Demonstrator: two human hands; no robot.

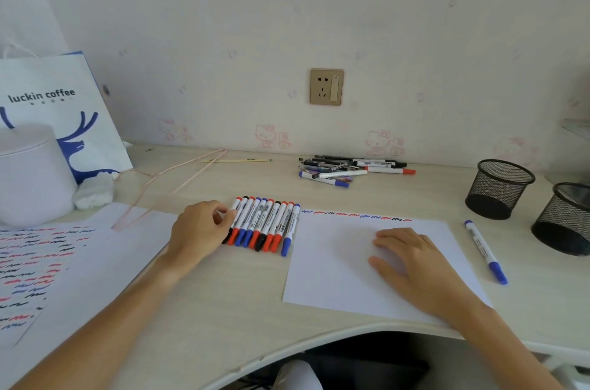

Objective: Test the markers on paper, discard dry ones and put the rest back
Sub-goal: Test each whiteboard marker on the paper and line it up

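Markers (262, 223) in a tight row, red, blue and black caps, just left of the paper (344, 265). Left hand (199, 230) at the row's left end, fingers curled against the outermost marker. Right hand (412, 258) flat on the paper, fingers spread. Colored squiggles (356, 215) along the paper's far edge. Blue marker (486, 251) alone just right of the paper; two mesh cups (498, 188) beyond it. Loose pen pile (351, 170) behind the paper, near the wall.

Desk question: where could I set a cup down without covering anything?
Bare desk lies in front of the marker row, between the scribbled sheet and the white paper. Another patch: between the pen pile and the mesh cups. The left corner is crowded.
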